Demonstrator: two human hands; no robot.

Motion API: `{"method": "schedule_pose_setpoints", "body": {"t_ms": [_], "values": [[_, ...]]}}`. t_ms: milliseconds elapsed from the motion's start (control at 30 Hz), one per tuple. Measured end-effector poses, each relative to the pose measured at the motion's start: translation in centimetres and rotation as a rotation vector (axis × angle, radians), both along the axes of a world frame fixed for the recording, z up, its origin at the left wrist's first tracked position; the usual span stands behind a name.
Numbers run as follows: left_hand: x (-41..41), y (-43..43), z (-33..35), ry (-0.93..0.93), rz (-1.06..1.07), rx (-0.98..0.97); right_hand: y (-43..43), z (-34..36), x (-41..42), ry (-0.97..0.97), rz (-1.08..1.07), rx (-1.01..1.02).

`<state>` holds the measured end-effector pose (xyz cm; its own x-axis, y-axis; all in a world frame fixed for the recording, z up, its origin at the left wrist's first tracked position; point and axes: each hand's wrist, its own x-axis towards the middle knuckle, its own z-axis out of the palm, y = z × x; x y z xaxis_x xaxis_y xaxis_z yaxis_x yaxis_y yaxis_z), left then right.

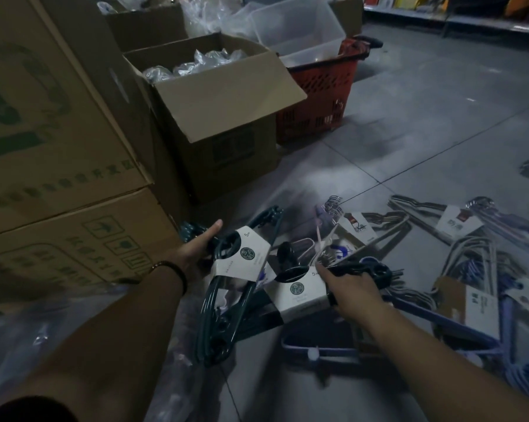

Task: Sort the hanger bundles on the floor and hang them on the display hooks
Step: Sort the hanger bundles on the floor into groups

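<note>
My left hand (193,251) grips a dark green hanger bundle (226,300) wrapped in a white paper label, holding it near its hook end just above the floor. My right hand (353,292) is closed on a second dark green bundle (303,292) with the same white label, lying right beside the first. More bundles lie spread on the grey tiles to the right: purple and white hanger bundles (476,284) with card labels, and grey bundles (424,217) with metal hooks further back. No display hooks are in view.
Stacked cardboard boxes (53,166) stand close on the left. An open carton (220,114) of plastic-wrapped goods sits ahead, with a red shopping basket (321,95) holding clear plastic bins behind it. Crumpled clear plastic wrap (19,339) lies at lower left. Store shelving (440,10) runs far right.
</note>
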<state>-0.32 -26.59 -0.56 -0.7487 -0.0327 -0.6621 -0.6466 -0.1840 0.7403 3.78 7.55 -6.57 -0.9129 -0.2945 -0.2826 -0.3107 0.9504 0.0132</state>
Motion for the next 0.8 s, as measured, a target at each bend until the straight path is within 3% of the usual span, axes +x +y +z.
{"method": "schedule_pose_setpoints", "body": {"t_ms": [167, 333, 567, 700, 800], "values": [[0.0, 0.0, -1.6, 0.067, 0.128, 0.011, 0.7, 1.7, -1.3, 0.211, 0.112, -0.039], [-0.4, -0.3, -1.8, 0.12, 0.247, 0.02, 3.1, 4.2, -1.6, 0.554, 0.195, -0.162], [-4.0, -2.0, -9.1, -0.01, 0.214, 0.053, 11.2, 8.2, -2.0, 0.771, 0.137, -0.228], [-0.9, 4.6, -3.5, 0.01, 0.17, -0.052, 16.6, 9.5, 0.0, 0.906, 0.166, -0.204], [1.0, 7.3, -4.1, -0.062, 0.091, -0.026, 19.6, 10.9, 1.6, 0.931, 0.228, -0.213]]}}
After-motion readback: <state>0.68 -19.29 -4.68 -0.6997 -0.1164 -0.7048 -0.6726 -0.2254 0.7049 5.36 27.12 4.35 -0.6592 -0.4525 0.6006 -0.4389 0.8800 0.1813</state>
